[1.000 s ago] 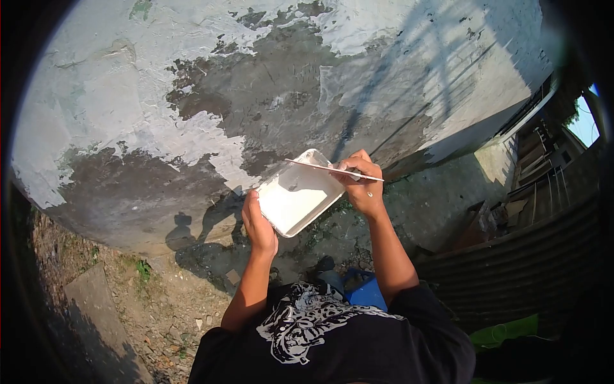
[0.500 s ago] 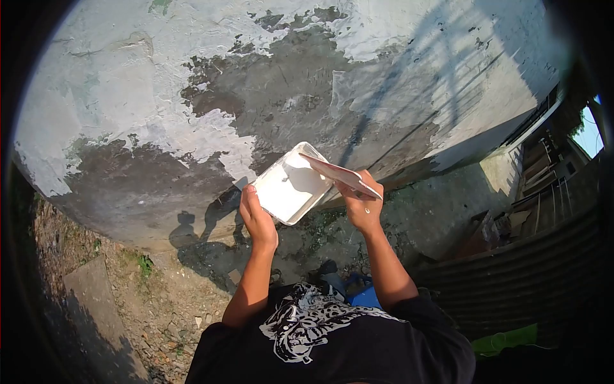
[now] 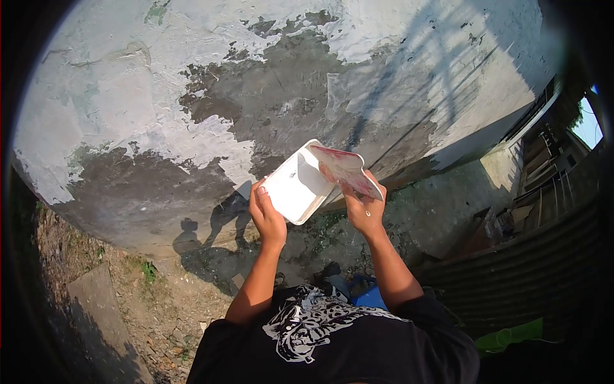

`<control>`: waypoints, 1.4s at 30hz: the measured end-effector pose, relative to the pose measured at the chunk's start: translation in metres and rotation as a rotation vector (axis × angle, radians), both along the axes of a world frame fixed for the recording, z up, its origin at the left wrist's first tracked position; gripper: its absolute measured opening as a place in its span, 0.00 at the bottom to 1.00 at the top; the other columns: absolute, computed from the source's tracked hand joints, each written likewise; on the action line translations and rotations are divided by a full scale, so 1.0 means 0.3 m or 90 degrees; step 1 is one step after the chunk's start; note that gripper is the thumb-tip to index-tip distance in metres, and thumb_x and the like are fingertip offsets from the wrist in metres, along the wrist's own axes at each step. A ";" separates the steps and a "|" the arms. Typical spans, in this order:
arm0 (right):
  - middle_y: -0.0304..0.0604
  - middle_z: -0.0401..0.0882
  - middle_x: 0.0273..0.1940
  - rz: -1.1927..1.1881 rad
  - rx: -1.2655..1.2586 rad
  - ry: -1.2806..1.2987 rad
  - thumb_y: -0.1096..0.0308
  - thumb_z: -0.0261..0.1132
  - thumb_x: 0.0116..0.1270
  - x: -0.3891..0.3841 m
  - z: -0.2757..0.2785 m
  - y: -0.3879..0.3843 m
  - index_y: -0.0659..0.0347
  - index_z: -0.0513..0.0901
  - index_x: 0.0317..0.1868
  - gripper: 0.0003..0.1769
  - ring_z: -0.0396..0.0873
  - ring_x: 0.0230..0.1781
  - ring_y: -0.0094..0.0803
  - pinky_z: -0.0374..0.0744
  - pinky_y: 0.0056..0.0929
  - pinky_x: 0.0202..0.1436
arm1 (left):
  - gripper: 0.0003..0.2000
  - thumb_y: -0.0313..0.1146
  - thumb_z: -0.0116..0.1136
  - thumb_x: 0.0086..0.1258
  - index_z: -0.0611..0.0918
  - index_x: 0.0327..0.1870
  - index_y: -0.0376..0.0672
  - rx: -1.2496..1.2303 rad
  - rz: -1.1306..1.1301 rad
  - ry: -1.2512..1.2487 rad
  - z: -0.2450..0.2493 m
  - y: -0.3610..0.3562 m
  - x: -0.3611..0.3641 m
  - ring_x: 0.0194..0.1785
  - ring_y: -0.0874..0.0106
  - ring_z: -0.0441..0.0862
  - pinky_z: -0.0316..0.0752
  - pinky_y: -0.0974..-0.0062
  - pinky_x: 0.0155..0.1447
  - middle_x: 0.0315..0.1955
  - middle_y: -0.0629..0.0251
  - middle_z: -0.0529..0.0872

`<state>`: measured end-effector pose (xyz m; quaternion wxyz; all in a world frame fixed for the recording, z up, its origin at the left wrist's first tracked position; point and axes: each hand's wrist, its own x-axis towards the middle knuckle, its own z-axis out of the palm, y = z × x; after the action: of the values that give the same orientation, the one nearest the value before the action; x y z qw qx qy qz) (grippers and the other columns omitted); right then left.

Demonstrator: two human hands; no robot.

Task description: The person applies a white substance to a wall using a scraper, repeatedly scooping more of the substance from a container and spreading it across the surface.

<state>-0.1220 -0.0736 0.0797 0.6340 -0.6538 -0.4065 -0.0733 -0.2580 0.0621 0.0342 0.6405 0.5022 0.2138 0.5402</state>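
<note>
A white rectangular tray (image 3: 291, 182) is tilted in front of the wall, with a white layer inside. My left hand (image 3: 268, 217) grips its lower left edge, thumb over the rim. My right hand (image 3: 366, 208) is closed on a flat, thin plate (image 3: 345, 168) with reddish and whitish smears on its face. The plate's far end lies over the tray's upper right side; whether they touch cannot be made out. The wall (image 3: 281, 83) behind has white coating at the upper left and bare grey patches around the middle.
Rubble and soil (image 3: 173, 307) lie at the lower left beside a flat slab (image 3: 102, 301). Something blue (image 3: 371, 297) is by my body. Corrugated sheeting (image 3: 486, 275) and a green piece (image 3: 511, 336) are at the right. Shadows fall on the wall.
The plate has turned, so more of its smeared face shows. My left hand and the tray have shifted slightly right.
</note>
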 end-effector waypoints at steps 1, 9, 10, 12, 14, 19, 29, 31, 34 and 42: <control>0.41 0.83 0.28 0.010 -0.005 -0.003 0.77 0.70 0.65 -0.013 -0.007 -0.004 0.68 0.84 0.39 0.04 0.74 0.30 0.18 0.74 0.24 0.35 | 0.20 0.39 0.37 0.87 0.77 0.58 0.31 0.017 0.008 0.020 0.001 -0.002 0.007 0.52 0.71 0.77 0.71 0.71 0.60 0.48 0.59 0.82; 0.43 0.86 0.32 0.090 -0.042 0.022 0.77 0.71 0.65 -0.106 0.005 -0.021 0.68 0.84 0.43 0.07 0.81 0.36 0.22 0.79 0.27 0.42 | 0.20 0.42 0.39 0.87 0.77 0.59 0.32 -0.085 -0.035 -0.012 -0.034 0.013 0.045 0.54 0.71 0.80 0.73 0.70 0.60 0.50 0.58 0.83; 0.43 0.87 0.37 0.105 0.003 0.129 0.76 0.72 0.66 -0.111 0.024 -0.020 0.69 0.84 0.46 0.10 0.83 0.40 0.24 0.79 0.28 0.47 | 0.20 0.42 0.39 0.87 0.77 0.59 0.32 -0.084 -0.036 -0.012 -0.041 0.020 0.052 0.54 0.71 0.80 0.73 0.70 0.60 0.50 0.58 0.83; 0.43 0.88 0.42 0.118 0.045 0.240 0.75 0.73 0.66 -0.117 0.051 -0.030 0.70 0.83 0.48 0.13 0.84 0.44 0.26 0.80 0.29 0.52 | 0.21 0.44 0.39 0.87 0.77 0.57 0.33 -0.130 -0.053 -0.025 -0.053 0.024 0.052 0.54 0.70 0.80 0.73 0.70 0.60 0.50 0.59 0.83; 0.43 0.87 0.49 0.191 -0.006 0.294 0.74 0.74 0.66 -0.090 0.075 -0.048 0.71 0.81 0.54 0.18 0.83 0.50 0.28 0.79 0.30 0.58 | 0.21 0.45 0.39 0.87 0.77 0.56 0.34 -0.198 -0.041 -0.047 -0.048 0.016 0.070 0.54 0.70 0.80 0.73 0.69 0.60 0.50 0.60 0.83; 0.43 0.88 0.49 0.160 -0.096 0.280 0.72 0.74 0.67 -0.166 0.039 -0.055 0.70 0.83 0.54 0.18 0.83 0.50 0.26 0.79 0.30 0.58 | 0.22 0.47 0.38 0.87 0.77 0.55 0.34 -0.218 -0.086 -0.074 -0.059 -0.004 0.078 0.55 0.69 0.78 0.72 0.68 0.60 0.52 0.60 0.81; 0.54 0.81 0.31 0.088 -0.093 -0.034 0.78 0.70 0.63 -0.236 -0.001 0.021 0.68 0.81 0.39 0.07 0.82 0.28 0.47 0.77 0.34 0.34 | 0.24 0.50 0.34 0.88 0.73 0.62 0.37 -0.168 -0.080 0.021 -0.131 -0.074 0.084 0.59 0.68 0.76 0.70 0.68 0.64 0.56 0.60 0.77; 0.53 0.81 0.31 0.080 -0.091 -0.058 0.79 0.70 0.63 -0.219 0.038 0.027 0.67 0.82 0.40 0.06 0.83 0.29 0.45 0.77 0.34 0.34 | 0.23 0.48 0.34 0.88 0.74 0.58 0.35 -0.143 -0.073 -0.020 -0.124 -0.072 0.071 0.55 0.68 0.77 0.71 0.68 0.62 0.52 0.59 0.79; 0.42 0.87 0.45 0.126 0.057 0.245 0.77 0.71 0.67 -0.166 0.073 0.052 0.68 0.80 0.54 0.16 0.84 0.44 0.28 0.80 0.29 0.49 | 0.25 0.49 0.36 0.88 0.74 0.62 0.33 -0.230 -0.035 -0.016 -0.082 -0.042 0.052 0.57 0.67 0.77 0.71 0.67 0.63 0.54 0.58 0.79; 0.43 0.85 0.49 0.149 0.035 0.280 0.74 0.72 0.68 -0.070 0.105 0.040 0.69 0.77 0.60 0.22 0.82 0.49 0.26 0.80 0.30 0.51 | 0.24 0.49 0.36 0.87 0.76 0.57 0.34 -0.163 -0.019 -0.001 -0.074 0.030 -0.004 0.51 0.69 0.78 0.72 0.68 0.58 0.49 0.60 0.80</control>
<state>-0.1429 -0.0617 0.1113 0.7289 -0.5848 -0.3299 0.1336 -0.2592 0.0712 0.0121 0.7075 0.4192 0.2731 0.4992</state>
